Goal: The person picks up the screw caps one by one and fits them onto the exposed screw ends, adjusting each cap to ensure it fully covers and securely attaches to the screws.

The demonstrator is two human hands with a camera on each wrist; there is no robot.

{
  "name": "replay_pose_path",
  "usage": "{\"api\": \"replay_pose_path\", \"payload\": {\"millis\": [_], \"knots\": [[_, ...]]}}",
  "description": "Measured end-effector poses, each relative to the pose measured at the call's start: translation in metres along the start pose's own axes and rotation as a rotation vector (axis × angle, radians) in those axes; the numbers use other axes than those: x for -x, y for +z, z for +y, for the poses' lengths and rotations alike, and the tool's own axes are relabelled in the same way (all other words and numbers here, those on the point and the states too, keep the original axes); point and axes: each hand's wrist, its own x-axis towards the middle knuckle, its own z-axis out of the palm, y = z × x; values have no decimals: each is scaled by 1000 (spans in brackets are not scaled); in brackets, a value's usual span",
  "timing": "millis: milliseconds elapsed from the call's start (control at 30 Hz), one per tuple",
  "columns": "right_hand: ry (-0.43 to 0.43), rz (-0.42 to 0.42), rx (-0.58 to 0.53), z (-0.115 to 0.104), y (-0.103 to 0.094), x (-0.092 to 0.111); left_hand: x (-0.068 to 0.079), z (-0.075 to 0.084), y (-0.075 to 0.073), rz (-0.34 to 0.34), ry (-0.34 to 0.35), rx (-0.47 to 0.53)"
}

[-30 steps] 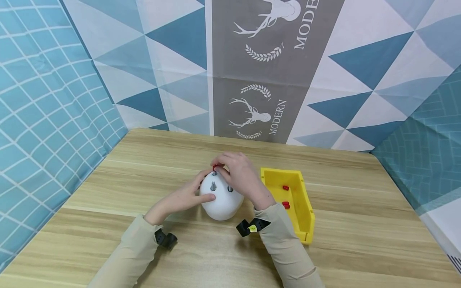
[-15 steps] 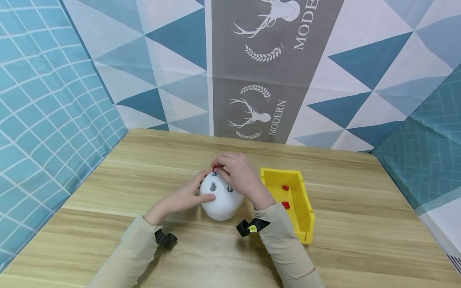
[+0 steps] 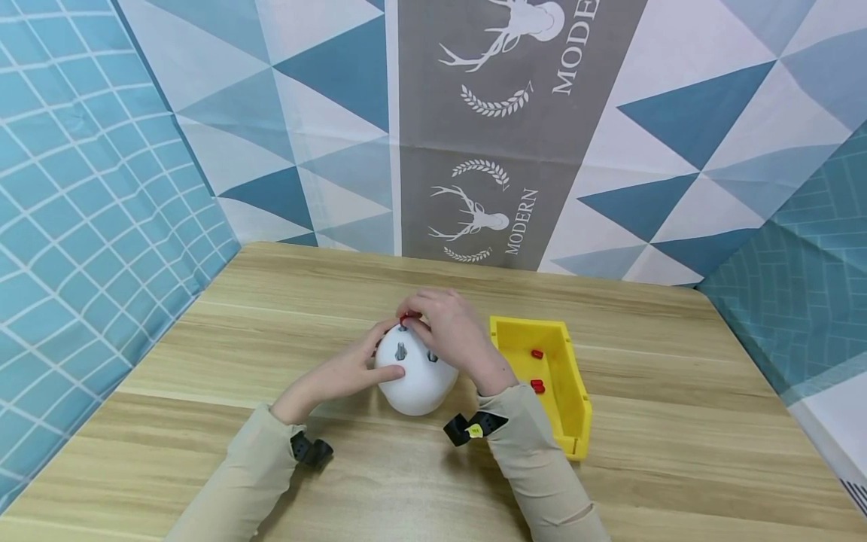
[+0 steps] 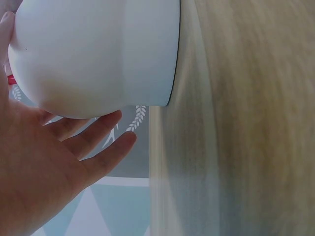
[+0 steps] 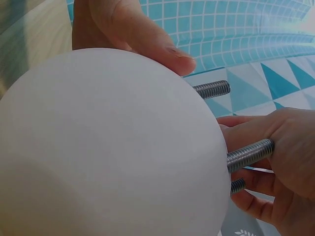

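A smooth white dome (image 3: 416, 393) stands on the table with threaded metal bolts sticking out of it. My left hand (image 3: 348, 370) holds its left side, thumb across the front; in the left wrist view the fingers (image 4: 98, 132) spread along the far side. At the rearmost bolt, my right hand (image 3: 455, 331) pinches a small red piece (image 3: 404, 319) at the bolt's tip. One bolt (image 3: 401, 351) is bare in front, and another (image 3: 432, 355) is partly covered by the right hand. From the right wrist, the right fingers (image 5: 256, 196) show behind the bolts, with the red piece hidden.
A yellow bin (image 3: 576, 406) stands right of the dome, partly behind the right forearm. Inside lie several small red pieces (image 3: 537, 354). Black cameras are strapped to both wrists. The wooden table (image 3: 677, 421) backs onto a patterned curtain (image 3: 467, 135).
Between the right fingertips, the red piece sits slightly lower on its bolt, with the fingers shifted a little. The left hand and the dome have stayed where they were.
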Motion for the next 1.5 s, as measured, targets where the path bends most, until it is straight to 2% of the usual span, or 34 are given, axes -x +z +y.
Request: {"api": "replay_pose_path", "payload": {"millis": [67, 267, 367, 800, 1000, 1500], "knots": [[9, -15, -6, 0, 0, 0, -1, -4, 1, 4, 6, 0], [54, -46, -40, 0, 0, 0, -10, -29, 5, 22, 26, -4], [77, -64, -57, -1, 0, 0, -11, -34, 6, 27, 37, -9], [143, -113, -154, 0, 0, 1, -10, -34, 5, 35, 41, -38], [135, -122, -170, -1, -2, 0, -10, -34, 5, 48, 35, -64], [88, -94, -126, -1, -2, 3, -9, -35, 6, 48, 19, -57]]}}
